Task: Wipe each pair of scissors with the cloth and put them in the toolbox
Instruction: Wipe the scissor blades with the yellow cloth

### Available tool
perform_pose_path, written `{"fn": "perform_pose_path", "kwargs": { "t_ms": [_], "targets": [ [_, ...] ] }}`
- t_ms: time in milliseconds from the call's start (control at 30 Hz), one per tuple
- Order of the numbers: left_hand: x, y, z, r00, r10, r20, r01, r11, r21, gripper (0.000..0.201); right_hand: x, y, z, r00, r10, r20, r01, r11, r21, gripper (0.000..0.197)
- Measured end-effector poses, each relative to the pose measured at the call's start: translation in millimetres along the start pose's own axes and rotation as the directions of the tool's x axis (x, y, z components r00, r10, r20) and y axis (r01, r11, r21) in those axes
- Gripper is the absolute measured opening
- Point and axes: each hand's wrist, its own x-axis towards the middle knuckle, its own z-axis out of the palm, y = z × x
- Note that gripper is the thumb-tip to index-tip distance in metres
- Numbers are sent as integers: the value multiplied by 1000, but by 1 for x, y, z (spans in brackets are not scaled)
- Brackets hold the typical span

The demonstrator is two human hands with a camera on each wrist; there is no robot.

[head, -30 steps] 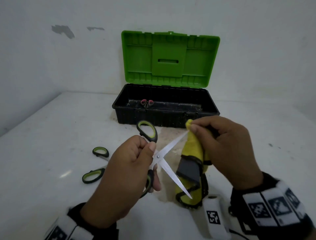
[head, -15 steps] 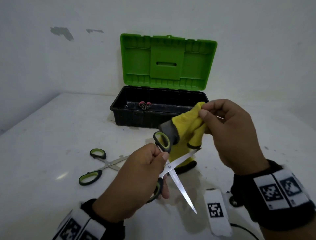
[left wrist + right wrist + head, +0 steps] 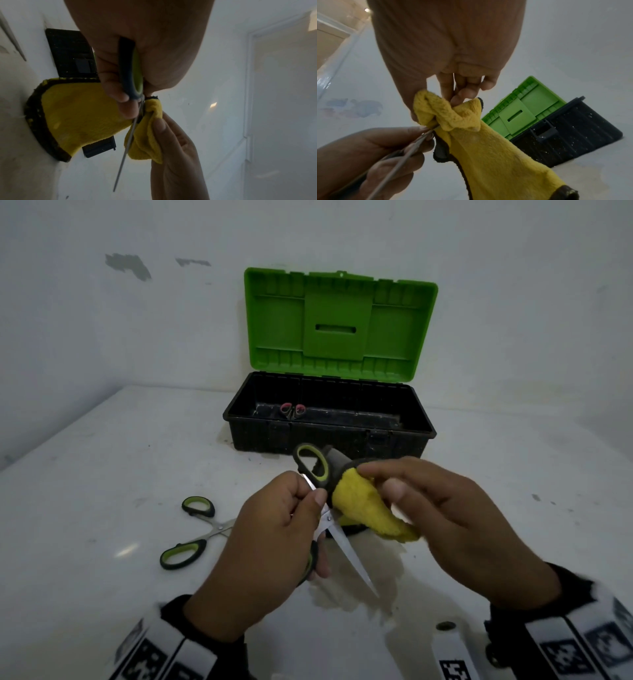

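Observation:
My left hand [image 3: 274, 542] grips a pair of green-and-black-handled scissors [image 3: 317, 484] above the table, blades pointing down toward me. My right hand [image 3: 438, 515] pinches a yellow cloth [image 3: 363, 505] with a dark border against the blade close to the pivot. The left wrist view shows the cloth [image 3: 82, 119] folded round the scissors' blade [image 3: 132, 129]. In the right wrist view the cloth [image 3: 453, 115] bunches at my fingertips. A second pair of scissors [image 3: 191, 532] lies open on the table to the left. The toolbox [image 3: 329, 419], black with its green lid raised, stands behind.
Inside the toolbox lies a small pair of scissors with red handles [image 3: 292, 409]. A white tag with a printed marker [image 3: 452, 659] lies on the white table [image 3: 102, 474] near my right wrist. Walls close the table at the back and left.
The cloth was lifted off the blade tip and brought back down onto the blade near the pivot. The blades have closed from a wide V to nearly together.

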Motion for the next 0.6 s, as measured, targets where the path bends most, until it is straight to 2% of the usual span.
{"fn": "perform_pose_path", "kwargs": {
  "t_ms": [100,200,400,600],
  "targets": [
    [0,0,-1,1000,21,6,-22,999,27,27,2,1,1,993,-103,54,113,963,-246,43],
    [-1,-3,-1,999,33,15,-34,999,33,26,4,2,0,991,-120,60,134,906,-401,44],
    [-6,-7,3,986,160,41,-165,973,159,22,9,0,4,991,15,132,31,939,-341,42],
    [-6,-13,1,977,194,90,-210,954,216,21,15,-6,2,941,97,323,-1,959,-284,24]
  ]
}}
